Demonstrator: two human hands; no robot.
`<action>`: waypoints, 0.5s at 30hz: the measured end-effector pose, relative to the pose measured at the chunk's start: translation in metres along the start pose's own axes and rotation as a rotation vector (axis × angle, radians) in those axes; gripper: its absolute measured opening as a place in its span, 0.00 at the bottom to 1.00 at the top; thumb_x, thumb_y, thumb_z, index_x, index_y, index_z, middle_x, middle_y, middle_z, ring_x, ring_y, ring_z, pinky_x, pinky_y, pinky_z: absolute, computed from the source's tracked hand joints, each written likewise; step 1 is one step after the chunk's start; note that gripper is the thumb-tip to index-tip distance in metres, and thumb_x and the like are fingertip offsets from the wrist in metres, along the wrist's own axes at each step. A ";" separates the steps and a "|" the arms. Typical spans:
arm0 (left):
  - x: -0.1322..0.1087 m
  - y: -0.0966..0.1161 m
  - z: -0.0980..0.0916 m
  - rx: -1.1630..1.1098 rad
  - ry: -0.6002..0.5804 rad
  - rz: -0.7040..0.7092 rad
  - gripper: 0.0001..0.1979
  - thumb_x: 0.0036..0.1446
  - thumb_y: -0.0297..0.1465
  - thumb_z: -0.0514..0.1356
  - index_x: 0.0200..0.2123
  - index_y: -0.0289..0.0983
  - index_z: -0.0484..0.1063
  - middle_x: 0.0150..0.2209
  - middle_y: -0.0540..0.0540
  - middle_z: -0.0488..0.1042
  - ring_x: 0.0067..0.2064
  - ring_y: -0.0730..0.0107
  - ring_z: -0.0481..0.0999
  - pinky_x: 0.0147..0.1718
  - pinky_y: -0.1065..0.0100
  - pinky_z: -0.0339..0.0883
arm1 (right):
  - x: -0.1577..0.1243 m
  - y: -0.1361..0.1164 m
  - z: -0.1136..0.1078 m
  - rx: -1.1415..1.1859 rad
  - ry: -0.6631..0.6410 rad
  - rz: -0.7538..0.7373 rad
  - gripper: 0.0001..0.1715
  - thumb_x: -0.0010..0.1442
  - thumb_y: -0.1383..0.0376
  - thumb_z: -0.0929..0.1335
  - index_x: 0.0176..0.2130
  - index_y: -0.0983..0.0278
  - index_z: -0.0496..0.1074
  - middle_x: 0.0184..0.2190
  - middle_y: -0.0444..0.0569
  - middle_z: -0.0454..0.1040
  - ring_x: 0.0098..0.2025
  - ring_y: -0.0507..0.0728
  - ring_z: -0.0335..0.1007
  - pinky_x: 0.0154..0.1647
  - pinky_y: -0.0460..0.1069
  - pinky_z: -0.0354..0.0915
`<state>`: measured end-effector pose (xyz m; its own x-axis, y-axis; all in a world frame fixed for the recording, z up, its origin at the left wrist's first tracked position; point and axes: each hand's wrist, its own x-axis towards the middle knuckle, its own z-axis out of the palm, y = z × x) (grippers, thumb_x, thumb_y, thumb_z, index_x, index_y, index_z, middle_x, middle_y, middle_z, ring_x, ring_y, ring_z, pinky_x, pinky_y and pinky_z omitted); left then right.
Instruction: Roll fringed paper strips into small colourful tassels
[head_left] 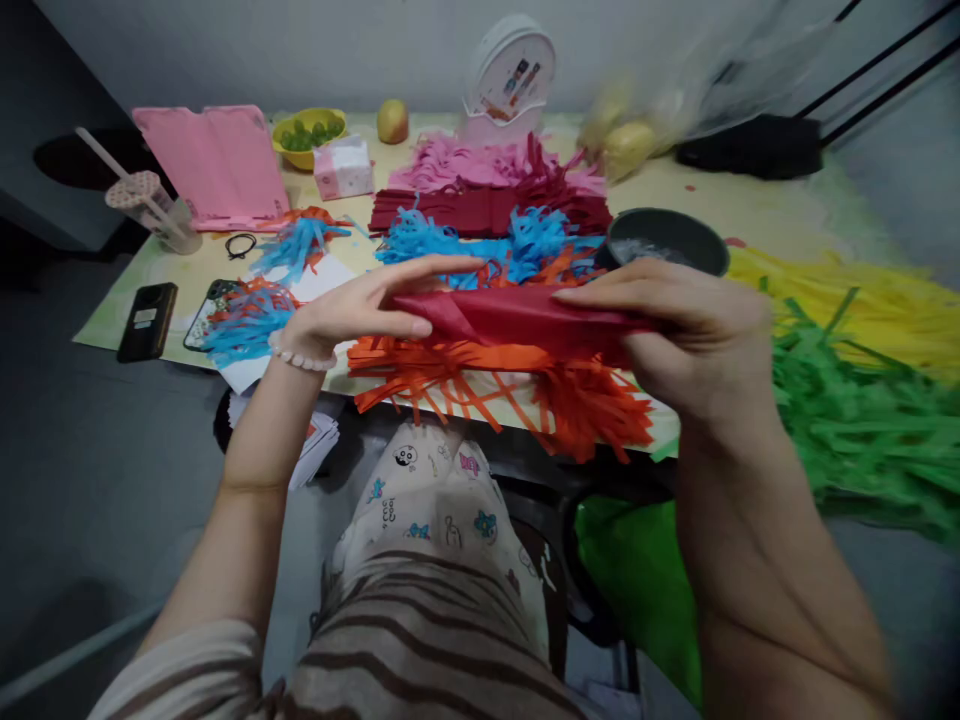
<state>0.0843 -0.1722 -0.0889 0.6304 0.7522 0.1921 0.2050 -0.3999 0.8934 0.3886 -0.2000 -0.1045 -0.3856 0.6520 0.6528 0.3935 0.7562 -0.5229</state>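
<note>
Both hands hold a folded strip of dark red paper (517, 312) level above the table's near edge. My left hand (360, 305) pinches its left end between thumb and outstretched fingers; a bead bracelet sits on that wrist. At the strip's right end, my right hand (690, 325) has its fingers laid flat over the top and the thumb underneath. Just below the strip lies fringed orange paper (525, 395), with its cut strands hanging over the table edge.
Fringed paper piles cover the table (720, 200): blue (480, 240), dark red (487, 210), pink (480, 165), yellow (862, 300) and green (870, 430). A dark bowl (667, 238) stands behind my right hand. Two phones (148, 320), a pink folder (214, 165), a fruit bowl (309, 132) and a tissue box (343, 167) are at the left.
</note>
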 end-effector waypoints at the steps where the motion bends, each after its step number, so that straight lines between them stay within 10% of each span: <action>1: 0.003 0.001 0.001 -0.018 -0.025 -0.032 0.25 0.54 0.41 0.70 0.53 0.39 0.78 0.47 0.42 0.83 0.47 0.61 0.83 0.44 0.66 0.77 | 0.000 -0.003 0.000 -0.075 -0.006 -0.062 0.31 0.54 0.78 0.63 0.47 0.57 0.85 0.39 0.47 0.83 0.41 0.53 0.80 0.42 0.48 0.72; 7: 0.024 0.002 0.011 0.137 -0.072 -0.196 0.13 0.56 0.38 0.70 0.32 0.33 0.75 0.28 0.49 0.76 0.29 0.76 0.72 0.31 0.72 0.64 | -0.002 -0.010 -0.011 -0.384 -0.208 -0.291 0.21 0.70 0.70 0.63 0.55 0.64 0.80 0.45 0.57 0.81 0.43 0.57 0.80 0.39 0.49 0.74; 12: 0.034 0.018 0.011 0.366 -0.207 -0.237 0.10 0.55 0.31 0.68 0.26 0.34 0.73 0.23 0.52 0.69 0.27 0.76 0.67 0.31 0.70 0.59 | 0.006 -0.003 -0.021 -0.246 -0.460 -0.085 0.40 0.68 0.45 0.67 0.71 0.62 0.66 0.59 0.58 0.78 0.56 0.64 0.78 0.55 0.56 0.75; 15: 0.038 0.022 0.013 0.441 -0.276 -0.235 0.08 0.56 0.32 0.67 0.28 0.35 0.75 0.25 0.50 0.71 0.31 0.72 0.70 0.34 0.68 0.61 | 0.015 0.003 -0.011 -0.188 -0.489 0.083 0.25 0.67 0.49 0.69 0.56 0.59 0.79 0.48 0.51 0.84 0.45 0.62 0.81 0.45 0.54 0.73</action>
<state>0.1226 -0.1588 -0.0672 0.6902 0.7062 -0.1576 0.6191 -0.4636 0.6339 0.3926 -0.1885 -0.0900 -0.6733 0.6930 0.2576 0.5650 0.7070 -0.4253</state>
